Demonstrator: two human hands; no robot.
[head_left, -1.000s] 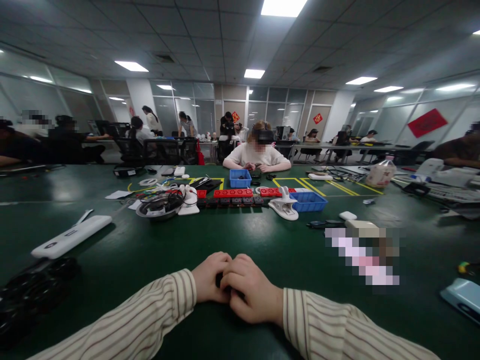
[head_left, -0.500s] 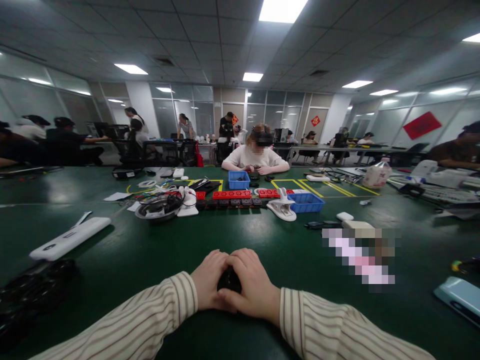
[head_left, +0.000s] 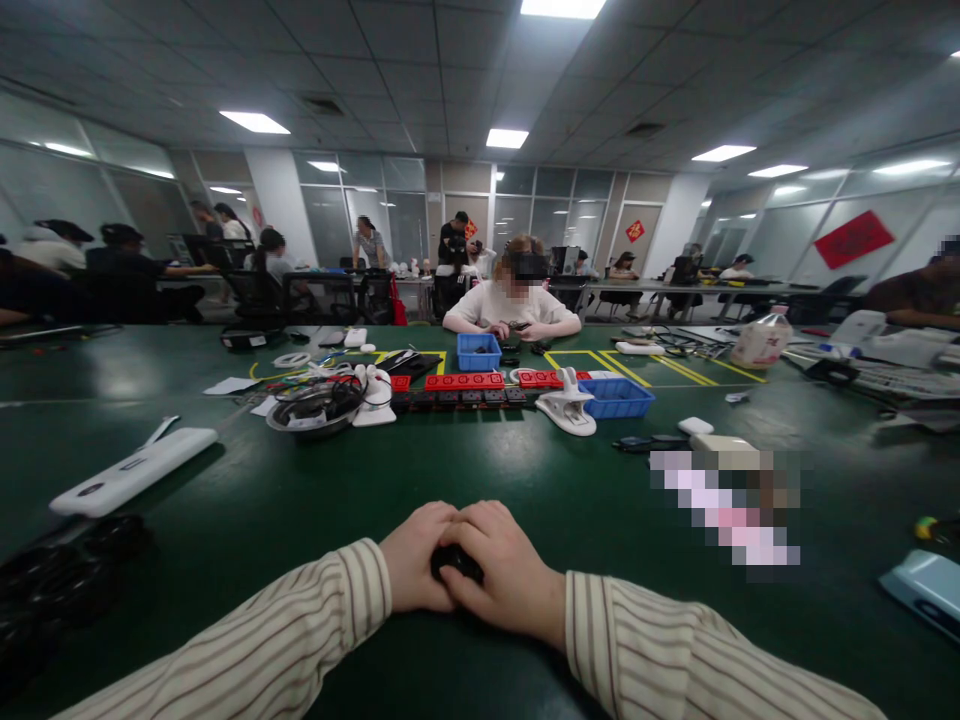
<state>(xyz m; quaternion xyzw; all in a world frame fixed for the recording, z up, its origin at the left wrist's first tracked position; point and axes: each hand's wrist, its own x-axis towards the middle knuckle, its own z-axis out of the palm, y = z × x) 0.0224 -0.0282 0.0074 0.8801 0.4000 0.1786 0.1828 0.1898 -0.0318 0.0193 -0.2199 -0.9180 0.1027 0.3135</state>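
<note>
Just in front of me, a small black rounded object point(head_left: 457, 563) is clasped between my hands. Most of it is covered by fingers, so I cannot tell its kind; the part that shows is smooth and dark. My left hand point(head_left: 414, 556) wraps its left side. From the right, my right hand point(head_left: 510, 570) curls over it, with the thumb across the near side and fingertips meeting or overlapping the left ones. Both wrists come out of striped sleeves close above the green tabletop point(head_left: 337, 500).
Ahead lie red and black socket-like strips point(head_left: 465, 381), blue bins point(head_left: 616, 398), a white clip stand point(head_left: 568, 405) and a metal bowl of cables point(head_left: 315, 415). A white elongated device point(head_left: 135, 472) lies left, a light-blue box point(head_left: 922, 590) right. A person point(head_left: 514, 295) sits opposite.
My hands have closed more tightly around the black object, and the gap between them is flatter. The object's visible part is lower and wider. My view has shifted slightly.
</note>
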